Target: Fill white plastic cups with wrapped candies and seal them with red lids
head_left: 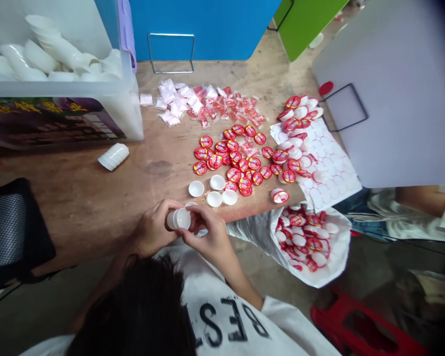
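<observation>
Gently, my left hand (pixel 152 230) clamps a white plastic cup (pixel 183 218) while my right fingers (pixel 195 211) pinch its end, holding it steady, with white lids (pixel 214 199) just past them.

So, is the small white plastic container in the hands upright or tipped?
Tipped: the container lies sideways between the left hand and right hand.

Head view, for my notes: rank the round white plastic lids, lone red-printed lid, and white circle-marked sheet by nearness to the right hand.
1. Round white plastic lids, ahead of the right hand.
2. Lone red-printed lid, rightward at the table edge.
3. White circle-marked sheet, farther right.
</observation>
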`<move>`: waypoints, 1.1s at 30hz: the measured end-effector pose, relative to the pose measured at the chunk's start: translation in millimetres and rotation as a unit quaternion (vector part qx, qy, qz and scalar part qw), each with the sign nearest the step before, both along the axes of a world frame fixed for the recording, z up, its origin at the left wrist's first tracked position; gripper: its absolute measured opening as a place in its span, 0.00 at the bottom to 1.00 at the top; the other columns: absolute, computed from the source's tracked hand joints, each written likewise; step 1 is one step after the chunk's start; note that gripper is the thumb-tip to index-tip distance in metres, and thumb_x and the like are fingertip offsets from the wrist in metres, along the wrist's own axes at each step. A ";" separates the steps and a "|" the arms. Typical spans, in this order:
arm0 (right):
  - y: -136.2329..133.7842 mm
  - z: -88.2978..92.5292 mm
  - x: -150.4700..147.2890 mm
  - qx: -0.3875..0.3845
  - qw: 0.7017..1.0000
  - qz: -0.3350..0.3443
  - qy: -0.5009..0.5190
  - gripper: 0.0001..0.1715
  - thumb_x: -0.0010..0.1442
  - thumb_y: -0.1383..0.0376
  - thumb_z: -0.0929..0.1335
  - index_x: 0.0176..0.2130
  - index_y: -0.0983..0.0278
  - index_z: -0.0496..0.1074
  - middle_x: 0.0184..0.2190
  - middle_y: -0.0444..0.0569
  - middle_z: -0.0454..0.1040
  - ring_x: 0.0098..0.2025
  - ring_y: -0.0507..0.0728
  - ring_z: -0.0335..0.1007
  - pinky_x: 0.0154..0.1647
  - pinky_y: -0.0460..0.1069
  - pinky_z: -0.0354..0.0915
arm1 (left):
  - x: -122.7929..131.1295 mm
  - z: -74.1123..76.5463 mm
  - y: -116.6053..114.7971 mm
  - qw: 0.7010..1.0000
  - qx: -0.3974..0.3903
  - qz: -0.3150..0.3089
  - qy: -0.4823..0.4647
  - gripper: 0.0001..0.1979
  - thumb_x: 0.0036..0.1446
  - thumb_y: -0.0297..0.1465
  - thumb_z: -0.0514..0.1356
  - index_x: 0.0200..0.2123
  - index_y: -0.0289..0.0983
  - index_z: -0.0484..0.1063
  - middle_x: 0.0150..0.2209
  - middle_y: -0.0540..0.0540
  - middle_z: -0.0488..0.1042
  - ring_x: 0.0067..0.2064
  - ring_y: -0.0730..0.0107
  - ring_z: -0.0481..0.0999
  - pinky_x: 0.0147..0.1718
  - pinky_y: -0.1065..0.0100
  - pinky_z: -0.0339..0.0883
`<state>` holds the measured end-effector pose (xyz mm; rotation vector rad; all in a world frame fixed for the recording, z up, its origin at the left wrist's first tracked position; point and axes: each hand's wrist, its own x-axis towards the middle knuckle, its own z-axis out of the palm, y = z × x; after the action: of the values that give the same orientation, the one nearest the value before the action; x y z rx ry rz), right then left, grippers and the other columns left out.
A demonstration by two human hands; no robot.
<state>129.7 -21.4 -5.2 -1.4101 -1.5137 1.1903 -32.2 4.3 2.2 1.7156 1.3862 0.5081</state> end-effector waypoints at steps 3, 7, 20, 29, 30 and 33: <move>2.7 2.6 1.8 0.002 0.999 0.030 -0.027 0.18 0.49 0.66 0.71 0.42 0.64 0.68 0.29 0.43 0.66 0.29 0.51 0.63 0.28 0.46 0.63 | -2.7 2.9 1.4 0.999 -0.050 0.007 -0.001 0.17 0.41 0.30 0.64 0.38 0.39 0.67 0.37 0.48 0.77 0.38 0.62 0.77 0.37 0.66 0.69; 7.0 2.2 0.2 -0.019 0.998 0.060 -0.031 0.21 0.51 0.62 0.72 0.45 0.64 0.67 0.32 0.46 0.68 0.32 0.53 0.65 0.31 0.46 0.64 | -2.7 5.6 1.9 1.000 0.013 -0.006 0.013 0.14 0.45 0.33 0.64 0.38 0.40 0.71 0.39 0.46 0.77 0.42 0.60 0.76 0.43 0.65 0.67; 6.3 10.4 5.5 0.105 0.992 0.071 0.020 0.16 0.56 0.56 0.70 0.40 0.63 0.68 0.29 0.45 0.68 0.29 0.51 0.61 0.28 0.46 0.61 | -13.6 18.5 8.2 0.967 -0.184 0.049 -0.169 0.24 0.30 0.27 0.72 0.37 0.40 0.77 0.34 0.47 0.79 0.36 0.59 0.78 0.37 0.65 0.72; 9.1 19.8 17.7 0.196 0.971 0.140 -0.010 0.24 0.61 0.66 0.66 0.56 0.54 0.63 0.46 0.51 0.68 0.48 0.57 0.67 0.46 0.52 0.68 | -17.4 14.5 8.1 0.842 -0.337 0.176 -0.383 0.27 0.42 0.52 0.64 0.29 0.31 0.75 0.20 0.44 0.73 0.20 0.69 0.71 0.20 0.71 0.65; 11.4 20.4 16.0 0.195 0.970 0.147 -0.017 0.25 0.61 0.67 0.65 0.57 0.54 0.61 0.47 0.51 0.68 0.49 0.56 0.66 0.48 0.52 0.67 | -13.8 13.2 8.0 0.821 -0.327 0.244 -0.399 0.28 0.48 0.54 0.59 0.31 0.31 0.74 0.21 0.44 0.73 0.20 0.70 0.70 0.20 0.71 0.65; 18.6 19.4 0.6 0.196 0.961 0.191 -0.037 0.24 0.61 0.67 0.65 0.57 0.60 0.61 0.50 0.53 0.69 0.52 0.57 0.65 0.50 0.53 0.66 | -0.1 10.1 8.0 0.750 -0.317 0.386 -0.433 0.25 0.59 0.50 0.47 0.42 0.35 0.69 0.25 0.46 0.72 0.24 0.70 0.72 0.22 0.71 0.67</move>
<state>130.3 -2.8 14.2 -0.9325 -2.0094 0.9827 -32.3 12.3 12.4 0.1739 1.2499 0.9756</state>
